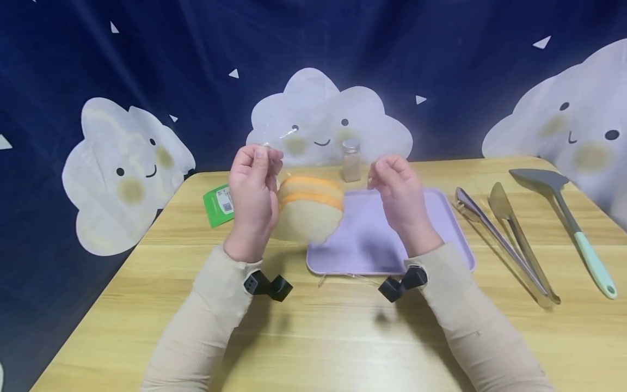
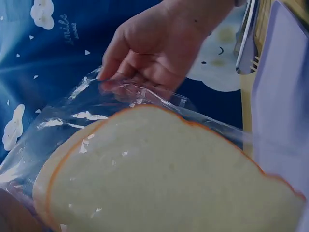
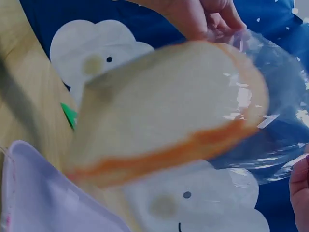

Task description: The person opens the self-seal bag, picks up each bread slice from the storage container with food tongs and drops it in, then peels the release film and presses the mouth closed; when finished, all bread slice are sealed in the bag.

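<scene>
Two slices of bread (image 1: 311, 215) with orange crusts hang inside a clear plastic bag (image 2: 53, 123), above the table and in front of the tray. My left hand (image 1: 254, 190) pinches the bag's top edge between thumb and fingers. On the other side, my right hand (image 1: 399, 198) is raised with thumb and fingers together. In the left wrist view the right hand (image 2: 154, 53) grips the bag's far edge, and the film stretches between both hands. The right wrist view shows the left hand (image 3: 198, 17) at the bag's other edge.
A lilac tray (image 1: 362, 261) lies behind the hands. Metal tongs (image 1: 509, 245) and a spatula with a mint handle (image 1: 590, 261) lie to the right. A glass shaker (image 1: 351, 163) stands at the back, and a green packet (image 1: 217, 209) sits left of the bread.
</scene>
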`<state>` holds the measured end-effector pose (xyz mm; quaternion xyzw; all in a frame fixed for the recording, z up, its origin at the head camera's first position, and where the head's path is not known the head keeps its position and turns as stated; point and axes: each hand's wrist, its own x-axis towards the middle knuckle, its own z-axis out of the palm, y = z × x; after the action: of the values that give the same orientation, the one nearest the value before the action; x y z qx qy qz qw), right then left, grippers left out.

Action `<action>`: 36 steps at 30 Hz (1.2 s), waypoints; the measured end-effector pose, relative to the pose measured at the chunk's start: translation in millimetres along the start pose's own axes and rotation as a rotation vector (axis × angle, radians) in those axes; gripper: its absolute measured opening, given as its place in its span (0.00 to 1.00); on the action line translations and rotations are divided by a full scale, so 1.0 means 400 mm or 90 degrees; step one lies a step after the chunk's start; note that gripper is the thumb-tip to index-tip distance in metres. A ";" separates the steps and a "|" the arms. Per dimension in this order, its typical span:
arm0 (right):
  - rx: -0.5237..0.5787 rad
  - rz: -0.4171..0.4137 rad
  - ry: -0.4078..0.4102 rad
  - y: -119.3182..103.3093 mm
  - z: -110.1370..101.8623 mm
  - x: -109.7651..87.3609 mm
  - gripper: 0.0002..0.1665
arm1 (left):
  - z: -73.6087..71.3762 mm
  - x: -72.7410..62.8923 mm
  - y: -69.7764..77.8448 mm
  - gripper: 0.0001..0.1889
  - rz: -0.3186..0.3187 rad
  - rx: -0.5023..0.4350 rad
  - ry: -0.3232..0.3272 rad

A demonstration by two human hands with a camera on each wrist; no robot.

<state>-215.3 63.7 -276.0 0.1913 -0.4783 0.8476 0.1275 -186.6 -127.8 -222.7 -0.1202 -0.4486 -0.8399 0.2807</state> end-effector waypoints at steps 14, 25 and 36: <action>-0.101 0.006 -0.039 0.013 -0.036 0.004 0.08 | -0.033 0.003 0.007 0.11 0.052 0.140 -0.013; -0.158 0.022 -0.051 0.041 -0.027 0.001 0.13 | -0.028 0.002 0.009 0.12 0.076 0.054 0.013; -0.193 -0.016 -0.051 0.000 -0.038 0.019 0.12 | -0.078 0.028 0.010 0.12 0.118 0.241 -0.019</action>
<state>-225.1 77.0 -279.7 0.2096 -0.6028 0.7558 0.1466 -191.9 -159.2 -232.8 -0.1186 -0.5896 -0.7092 0.3679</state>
